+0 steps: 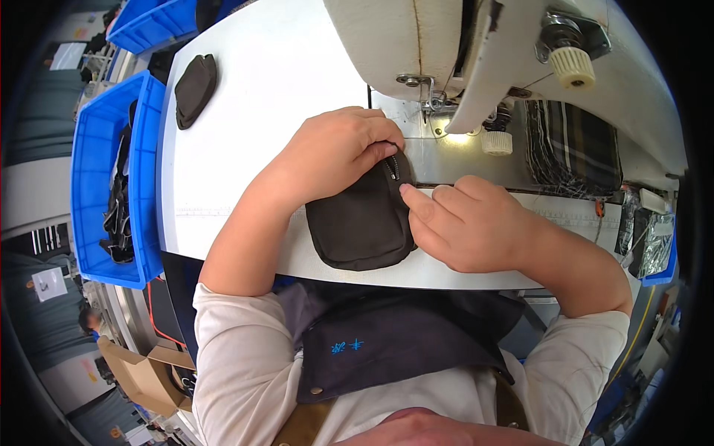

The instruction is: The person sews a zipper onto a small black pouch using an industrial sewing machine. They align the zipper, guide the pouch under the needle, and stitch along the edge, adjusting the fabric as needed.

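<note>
Left hand (338, 152) grips pouch (353, 227) at far end, thumb by zip (393, 169); right hand (472, 227) pinches its right edge. Pouch near bench (260, 97) front edge, machine (401, 41) beyond. Open room leftward; second pouch (196, 91) near far-left corner.

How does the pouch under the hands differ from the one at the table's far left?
The near pouch has the left fingers and right fingers on it; the far pouch lies untouched. The near pouch shows a zipper; none is visible on the far pouch. The near pouch looks larger in the picture than the far pouch. Both are dark with rounded corners.
</note>
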`<action>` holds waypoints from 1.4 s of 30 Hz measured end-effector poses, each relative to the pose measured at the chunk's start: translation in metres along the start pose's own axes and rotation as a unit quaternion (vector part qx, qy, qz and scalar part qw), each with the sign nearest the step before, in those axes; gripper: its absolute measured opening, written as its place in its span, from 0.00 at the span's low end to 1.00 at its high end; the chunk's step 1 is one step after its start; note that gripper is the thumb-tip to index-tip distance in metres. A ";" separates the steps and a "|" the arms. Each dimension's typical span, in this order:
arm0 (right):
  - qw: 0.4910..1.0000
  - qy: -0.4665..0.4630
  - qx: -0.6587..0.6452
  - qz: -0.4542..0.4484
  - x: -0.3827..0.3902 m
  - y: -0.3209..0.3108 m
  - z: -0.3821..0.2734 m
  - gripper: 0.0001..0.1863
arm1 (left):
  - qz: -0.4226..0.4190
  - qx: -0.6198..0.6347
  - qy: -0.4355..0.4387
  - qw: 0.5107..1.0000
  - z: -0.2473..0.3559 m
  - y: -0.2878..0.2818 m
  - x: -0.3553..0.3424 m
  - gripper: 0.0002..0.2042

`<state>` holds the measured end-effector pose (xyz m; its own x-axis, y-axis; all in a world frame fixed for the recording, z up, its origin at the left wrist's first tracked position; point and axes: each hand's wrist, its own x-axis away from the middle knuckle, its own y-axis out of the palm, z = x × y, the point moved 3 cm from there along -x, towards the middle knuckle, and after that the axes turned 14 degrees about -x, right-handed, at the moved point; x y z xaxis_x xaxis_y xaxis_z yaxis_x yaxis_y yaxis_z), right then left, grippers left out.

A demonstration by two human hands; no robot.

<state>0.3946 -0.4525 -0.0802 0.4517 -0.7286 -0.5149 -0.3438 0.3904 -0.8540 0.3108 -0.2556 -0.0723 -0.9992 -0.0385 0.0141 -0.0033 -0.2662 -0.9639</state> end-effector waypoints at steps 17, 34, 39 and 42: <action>0.997 0.045 0.039 -0.040 0.002 0.019 -0.016 0.13 | 0.040 -0.002 -0.097 0.994 0.000 -0.002 0.000 0.07; 0.997 0.052 0.032 -0.041 0.002 0.011 -0.016 0.10 | 0.042 -0.037 -0.092 0.994 0.001 -0.002 -0.004 0.07; 0.998 0.045 0.026 -0.019 0.003 0.013 -0.015 0.12 | 0.036 -0.033 -0.099 0.994 0.002 -0.003 -0.005 0.07; 0.999 0.043 0.023 -0.017 0.002 0.013 -0.016 0.13 | 0.049 -0.042 -0.090 0.994 0.001 -0.002 -0.004 0.08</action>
<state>0.3782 -0.4579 -0.0918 0.3897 -0.7862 -0.4796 -0.2905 0.3892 -0.8741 0.3147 -0.2563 -0.0701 -0.9713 -0.2345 -0.0400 0.0820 -0.1720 -0.9817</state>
